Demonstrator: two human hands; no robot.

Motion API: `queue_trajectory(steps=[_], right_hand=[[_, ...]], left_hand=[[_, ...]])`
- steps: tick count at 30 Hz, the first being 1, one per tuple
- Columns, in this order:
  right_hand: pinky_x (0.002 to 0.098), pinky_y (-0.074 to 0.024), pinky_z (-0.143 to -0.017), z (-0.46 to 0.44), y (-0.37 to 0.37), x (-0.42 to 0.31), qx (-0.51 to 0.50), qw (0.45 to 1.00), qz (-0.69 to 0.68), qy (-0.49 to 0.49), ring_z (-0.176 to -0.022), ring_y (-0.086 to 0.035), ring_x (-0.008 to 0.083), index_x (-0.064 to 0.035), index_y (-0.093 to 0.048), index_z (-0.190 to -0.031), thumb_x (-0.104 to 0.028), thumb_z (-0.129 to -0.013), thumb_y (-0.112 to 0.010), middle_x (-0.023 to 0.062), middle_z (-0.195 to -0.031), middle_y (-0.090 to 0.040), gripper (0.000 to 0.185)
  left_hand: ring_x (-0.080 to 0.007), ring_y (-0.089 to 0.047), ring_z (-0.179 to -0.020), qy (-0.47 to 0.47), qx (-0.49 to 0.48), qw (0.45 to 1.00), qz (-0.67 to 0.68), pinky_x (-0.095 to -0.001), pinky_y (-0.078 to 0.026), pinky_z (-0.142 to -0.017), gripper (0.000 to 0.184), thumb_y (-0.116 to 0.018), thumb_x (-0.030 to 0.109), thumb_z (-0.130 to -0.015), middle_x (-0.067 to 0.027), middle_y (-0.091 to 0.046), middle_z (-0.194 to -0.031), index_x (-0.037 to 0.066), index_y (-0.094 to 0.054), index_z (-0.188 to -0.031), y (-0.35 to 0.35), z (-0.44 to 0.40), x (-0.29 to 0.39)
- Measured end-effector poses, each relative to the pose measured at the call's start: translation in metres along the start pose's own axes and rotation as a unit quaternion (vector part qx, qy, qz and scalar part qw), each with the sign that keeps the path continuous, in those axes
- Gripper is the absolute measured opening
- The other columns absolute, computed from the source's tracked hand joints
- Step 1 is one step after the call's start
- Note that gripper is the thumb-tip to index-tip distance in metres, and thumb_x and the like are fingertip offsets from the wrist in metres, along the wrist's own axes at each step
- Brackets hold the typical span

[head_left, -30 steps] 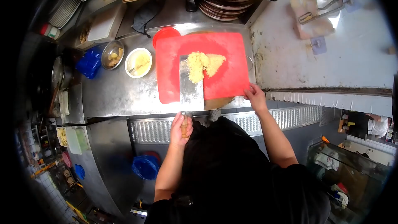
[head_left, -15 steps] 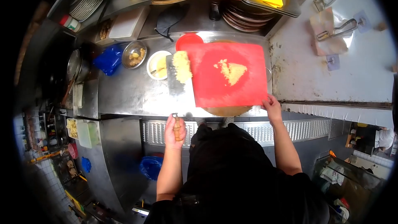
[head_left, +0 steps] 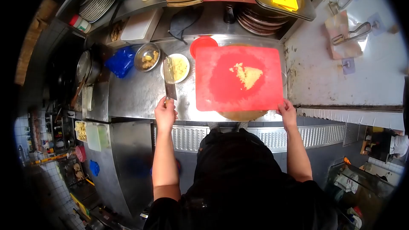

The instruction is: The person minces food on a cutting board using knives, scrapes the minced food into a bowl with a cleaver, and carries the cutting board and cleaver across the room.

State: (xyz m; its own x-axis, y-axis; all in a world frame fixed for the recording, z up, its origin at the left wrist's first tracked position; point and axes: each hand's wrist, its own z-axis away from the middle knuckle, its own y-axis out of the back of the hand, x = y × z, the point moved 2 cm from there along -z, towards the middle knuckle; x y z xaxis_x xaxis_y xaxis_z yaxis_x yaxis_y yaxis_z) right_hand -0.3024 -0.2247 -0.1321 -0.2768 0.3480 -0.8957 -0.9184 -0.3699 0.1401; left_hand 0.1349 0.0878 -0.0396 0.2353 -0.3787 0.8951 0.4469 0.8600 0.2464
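My left hand (head_left: 165,114) is closed round the handle of a cleaver (head_left: 170,88). Its blade is tilted on edge over the left side of a white bowl (head_left: 187,74), with some pale bits stuck to it. Pale yellow minced food lies in the bowl. My right hand (head_left: 287,113) pinches the near right corner of a red cutting board (head_left: 208,96). On the board sits a heap of the same mince (head_left: 249,76). Beneath it, the edge of a round wooden board (head_left: 243,115) shows.
Left of the white bowl stand a metal bowl (head_left: 142,55) with ginger-like chunks and a blue plastic bag (head_left: 120,61). A red round lid or dish (head_left: 202,44) is partly under the board. Stacked plates (head_left: 262,20) and a shelf line the back; a wall bounds the right.
My left hand has moved the cleaver left, from beside the board to the white bowl, and turned its blade on edge. The mince load on the blade is mostly gone. My right hand stays at the corner.
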Motion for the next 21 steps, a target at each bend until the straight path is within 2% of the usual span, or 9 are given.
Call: queue_trajectory(steps=[2,5,6,9,10,12,15,16,21], right_hand=[[0.0253,-0.0590,-0.077,0.000,0.000,0.001,-0.001,1.000,-0.004,0.009,-0.088,-0.067,0.0102,0.0009,-0.062,-0.139,-0.007,-0.103,-0.068,0.0039,-0.102,-0.071,0.037],[0.0252,-0.0591,-0.077,-0.001,0.001,0.006,0.000,1.000,0.004,0.012,-0.087,-0.067,0.0102,0.0010,-0.062,-0.138,-0.006,-0.103,-0.068,0.0035,-0.101,-0.071,0.037],[0.0252,-0.0591,-0.077,-0.002,0.001,0.004,0.002,1.000,0.009,0.013,-0.086,-0.067,0.0103,0.0010,-0.062,-0.138,-0.006,-0.103,-0.067,0.0033,-0.100,-0.071,0.037],[0.0268,-0.0590,-0.074,-0.002,0.000,0.000,0.006,1.000,0.007,0.013,-0.082,-0.066,0.0108,0.0012,-0.062,-0.140,-0.002,-0.099,-0.067,0.0034,-0.093,-0.069,0.041],[0.0268,-0.0591,-0.074,-0.001,0.000,0.000,-0.001,1.000,0.003,0.025,-0.080,-0.066,0.0111,0.0008,-0.063,-0.140,0.000,-0.097,-0.066,0.0031,-0.091,-0.069,0.043],[0.0258,-0.0603,-0.076,-0.001,0.000,0.001,0.011,1.000,0.003,0.004,-0.078,-0.065,0.0102,0.0003,-0.064,-0.137,-0.001,-0.099,-0.068,0.0026,-0.092,-0.068,0.038],[0.0260,-0.0609,-0.076,0.000,-0.002,-0.001,0.021,1.000,-0.012,-0.008,-0.080,-0.066,0.0100,-0.0002,-0.064,-0.137,-0.003,-0.100,-0.069,0.0031,-0.094,-0.068,0.038],[0.0261,-0.0610,-0.076,0.001,-0.004,-0.003,0.021,1.000,-0.014,-0.013,-0.080,-0.066,0.0100,-0.0002,-0.064,-0.138,-0.003,-0.100,-0.069,0.0032,-0.094,-0.069,0.038],[0.0254,-0.0602,-0.078,0.005,-0.007,-0.003,0.028,0.999,-0.031,-0.010,-0.083,-0.067,0.0101,0.0001,-0.064,-0.139,-0.004,-0.101,-0.069,0.0036,-0.096,-0.070,0.038]], left_hand=[[-0.0111,-0.059,-0.054,-0.019,0.011,0.999,-0.044,-0.0279,-0.046,-0.044,0.045,-0.070,0.017,-0.102,-0.0049,-0.065,-0.080,-0.004,-0.060,-0.141,-0.004,0.004,0.000],[-0.0188,-0.068,-0.065,-0.106,0.024,0.980,-0.166,-0.0371,-0.057,-0.062,0.041,-0.070,0.015,-0.099,-0.0133,-0.072,-0.086,-0.005,-0.066,-0.134,-0.002,-0.006,-0.017],[-0.0236,-0.071,-0.073,-0.147,0.029,0.965,-0.216,-0.0392,-0.057,-0.074,0.038,-0.072,0.014,-0.097,-0.0192,-0.073,-0.086,-0.007,-0.068,-0.130,-0.005,0.000,-0.009],[-0.0243,-0.071,-0.074,-0.304,0.074,0.894,-0.321,-0.0392,-0.057,-0.076,0.037,-0.071,0.012,-0.097,-0.0207,-0.073,-0.084,-0.006,-0.068,-0.130,-0.006,-0.002,-0.024],[-0.0238,-0.072,-0.077,-0.246,0.036,0.934,-0.255,-0.0392,-0.058,-0.077,0.036,-0.071,0.011,-0.098,-0.0184,-0.073,-0.087,-0.006,-0.068,-0.129,-0.005,0.003,-0.021],[-0.0180,-0.067,-0.067,-0.133,-0.037,0.986,-0.093,-0.0327,-0.055,-0.060,0.041,-0.067,0.011,-0.102,-0.0113,-0.070,-0.087,-0.003,-0.061,-0.140,-0.001,0.014,-0.024],[-0.0123,-0.059,-0.057,-0.011,-0.161,0.974,0.159,-0.0250,-0.047,-0.045,0.047,-0.065,0.013,-0.105,-0.0078,-0.066,-0.085,0.002,-0.052,-0.149,0.000,0.021,-0.011],[-0.0140,-0.059,-0.056,0.018,-0.198,0.958,0.207,-0.0266,-0.048,-0.044,0.041,-0.065,0.015,-0.106,-0.0096,-0.066,-0.084,0.001,-0.055,-0.143,-0.002,0.021,-0.006],[-0.0151,-0.059,-0.055,0.089,-0.271,0.937,0.200,-0.0268,-0.046,-0.042,0.025,-0.063,0.016,-0.107,-0.0090,-0.067,-0.084,0.002,-0.059,-0.127,-0.033,0.011,-0.021]])
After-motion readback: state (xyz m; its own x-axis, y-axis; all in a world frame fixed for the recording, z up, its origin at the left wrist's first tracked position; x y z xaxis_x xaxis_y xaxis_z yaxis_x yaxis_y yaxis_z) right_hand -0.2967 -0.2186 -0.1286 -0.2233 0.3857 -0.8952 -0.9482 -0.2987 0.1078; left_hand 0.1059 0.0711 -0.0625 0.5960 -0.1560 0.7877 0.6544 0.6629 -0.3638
